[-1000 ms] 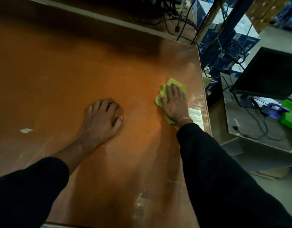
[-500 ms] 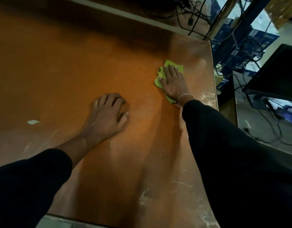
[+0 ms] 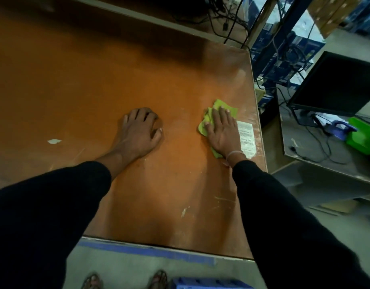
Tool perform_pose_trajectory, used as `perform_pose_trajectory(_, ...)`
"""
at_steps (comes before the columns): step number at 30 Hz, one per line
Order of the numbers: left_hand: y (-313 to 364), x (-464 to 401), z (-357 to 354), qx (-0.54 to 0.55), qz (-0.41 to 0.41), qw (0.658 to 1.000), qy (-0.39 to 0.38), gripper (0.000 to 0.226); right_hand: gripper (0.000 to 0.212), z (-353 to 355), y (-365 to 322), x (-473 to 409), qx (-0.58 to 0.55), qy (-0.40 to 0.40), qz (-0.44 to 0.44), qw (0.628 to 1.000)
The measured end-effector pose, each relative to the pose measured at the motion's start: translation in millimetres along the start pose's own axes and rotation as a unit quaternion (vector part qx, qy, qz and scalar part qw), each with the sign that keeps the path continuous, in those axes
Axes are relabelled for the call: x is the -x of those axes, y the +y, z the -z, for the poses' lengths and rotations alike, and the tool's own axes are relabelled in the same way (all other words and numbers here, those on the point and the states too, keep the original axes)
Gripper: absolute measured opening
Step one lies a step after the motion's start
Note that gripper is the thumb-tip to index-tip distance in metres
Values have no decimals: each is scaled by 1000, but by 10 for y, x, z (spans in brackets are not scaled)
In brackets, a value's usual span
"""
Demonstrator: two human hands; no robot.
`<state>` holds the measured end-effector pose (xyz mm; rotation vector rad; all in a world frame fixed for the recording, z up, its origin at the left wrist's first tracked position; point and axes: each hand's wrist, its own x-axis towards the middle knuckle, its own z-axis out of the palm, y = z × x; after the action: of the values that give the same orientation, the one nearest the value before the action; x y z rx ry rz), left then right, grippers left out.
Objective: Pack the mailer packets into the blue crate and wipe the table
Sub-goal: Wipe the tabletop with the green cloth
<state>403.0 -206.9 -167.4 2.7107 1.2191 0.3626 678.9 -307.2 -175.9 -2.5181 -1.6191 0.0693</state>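
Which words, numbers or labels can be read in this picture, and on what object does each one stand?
None can be read.
White label stuck on the table, beside the right hand: printed lines and barcodes, too small and blurred to read.
Blue boxes behind the table: white marks, too blurred to read.
Green cloth under the right hand: no text.

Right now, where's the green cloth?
Head view: the green cloth lies flat under the right hand near the table's right edge, beside the white label.
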Motion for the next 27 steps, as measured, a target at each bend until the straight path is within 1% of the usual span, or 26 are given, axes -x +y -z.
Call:
perform_pose_trajectory(1,-5,5,-3,3,0,1000,-1,54,69,-11,-64,76,1,4,-31,1000)
perform_pose_trajectory(2,-5,7,-4,7,-2,1000,-1,53,69,-24,-160,170,6,8,-22,1000)
perform_pose_trajectory(5,17,-5,9,13,-6,1000,-4,49,64,-35,-323,532,8,4,105,994)
perform_pose_trajectory(6,20,-4,23,14,-3,1000,-5,47,63,-19,-296,620,9,0,115,993)
perform_pose_trajectory(7,20,4,39,14,0,1000,-4,46,63,-7,-254,679,10,1,93,996)
perform_pose_trajectory(10,-11,46,81,30,-7,999,-10,44,69,-4,-279,821,16,18,-78,997)
perform_pose_trajectory(11,-35,68,93,39,-18,999,-16,43,71,-16,-375,885,19,19,-98,995)
perform_pose_trajectory(12,-73,88,111,44,-32,998,-24,44,70,-30,-487,968,21,16,-77,997)
perform_pose_trajectory(15,-327,189,207,38,-60,997,-31,44,65,-24,-680,1250,15,3,67,998)
perform_pose_trajectory(16,-463,235,239,29,-61,997,-25,44,65,-7,-677,1296,14,-6,85,996)
perform_pose_trajectory(17,-612,280,271,19,-59,998,-20,44,65,1,-676,1308,14,-8,76,997)
perform_pose_trajectory(18,-757,320,298,9,-55,998,-15,44,65,-2,-687,1309,15,-2,38,999)
perform_pose_trajectory(20,-1019,390,349,0,-34,999,-11,45,68,-20,-825,1335,22,17,-68,997)
perform_pose_trajectory(21,-1140,421,380,-4,-20,1000,-12,45,69,-34,-963,1371,26,20,-84,996)
perform_pose_trajectory(22,-1249,442,409,-10,-10,1000,-15,46,69,-49,-1117,1432,25,15,-57,998)
perform_pose_trajectory(25,-1512,481,502,-27,10,999,-13,46,65,-63,-1473,1703,23,-12,117,993)
perform_pose_trajectory(26,-1590,491,530,-30,17,999,-11,45,65,-63,-1501,1758,27,-18,143,989)
perform_pose_trajectory(27,-1666,506,548,-31,20,999,-7,45,65,-73,-1495,1781,29,-19,140,989)
